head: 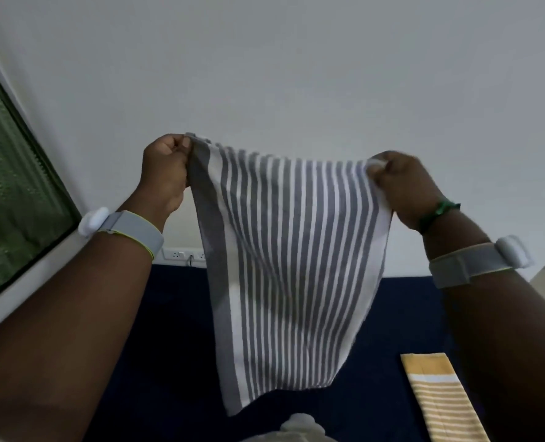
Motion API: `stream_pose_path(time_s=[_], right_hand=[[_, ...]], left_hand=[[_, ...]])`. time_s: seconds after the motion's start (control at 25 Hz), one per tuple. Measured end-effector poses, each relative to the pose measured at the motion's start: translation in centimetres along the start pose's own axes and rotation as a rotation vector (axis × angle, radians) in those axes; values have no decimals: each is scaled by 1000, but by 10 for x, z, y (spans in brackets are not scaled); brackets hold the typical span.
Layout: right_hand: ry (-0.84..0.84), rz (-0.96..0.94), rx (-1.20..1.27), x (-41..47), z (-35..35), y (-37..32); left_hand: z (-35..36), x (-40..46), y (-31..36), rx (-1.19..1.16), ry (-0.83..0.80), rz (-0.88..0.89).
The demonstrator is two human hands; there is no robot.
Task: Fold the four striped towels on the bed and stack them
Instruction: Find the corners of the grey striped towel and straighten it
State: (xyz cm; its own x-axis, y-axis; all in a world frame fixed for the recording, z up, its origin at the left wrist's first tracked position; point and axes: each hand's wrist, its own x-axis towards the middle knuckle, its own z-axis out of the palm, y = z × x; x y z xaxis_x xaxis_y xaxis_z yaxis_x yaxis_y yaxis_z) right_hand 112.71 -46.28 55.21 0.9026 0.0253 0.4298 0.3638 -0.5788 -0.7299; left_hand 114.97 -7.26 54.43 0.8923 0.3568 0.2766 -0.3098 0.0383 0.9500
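A yellow striped towel [437, 397] lies folded flat on the dark blue bed [169, 330], below the right hand [402, 189]. Higher up, both hands are held apart. The left hand [166, 167] and the right hand each pinch a top corner of the grey striped towel [284, 269]. It hangs soft, thin and floppy, so it looks light. The corners seem the best place to hold. Behind is a plain white wall [296, 74].
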Motion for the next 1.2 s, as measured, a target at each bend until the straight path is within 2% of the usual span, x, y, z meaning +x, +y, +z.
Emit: stream_pose_path(time_s=[0.04,0.08,0.16,0.28,0.36,0.48,0.56,0.64,1.2], right_hand=[[165,1,-33,3,-1,1],[222,-8,-29,3,-2,-1],[75,-22,57,-1,4,-3],[141,44,52,1,3,1],[-8,68,119,-2,5,2],[74,68,12,2,7,12],[-10,76,52,-1,9,12],[51,67,52,0,9,16],[82,109,107,-5,9,26]], left_hand=[[-2,1,-1,16,3,1],[-4,2,-2,25,0,1],[-7,4,-3,23,2,-2],[-9,1,-3,42,21,3],[-10,0,-4,58,20,13],[-8,-5,-4,80,27,10],[-8,-6,-5,70,33,9],[-10,-4,-6,83,36,9],[-15,-10,-14,71,-18,-63]])
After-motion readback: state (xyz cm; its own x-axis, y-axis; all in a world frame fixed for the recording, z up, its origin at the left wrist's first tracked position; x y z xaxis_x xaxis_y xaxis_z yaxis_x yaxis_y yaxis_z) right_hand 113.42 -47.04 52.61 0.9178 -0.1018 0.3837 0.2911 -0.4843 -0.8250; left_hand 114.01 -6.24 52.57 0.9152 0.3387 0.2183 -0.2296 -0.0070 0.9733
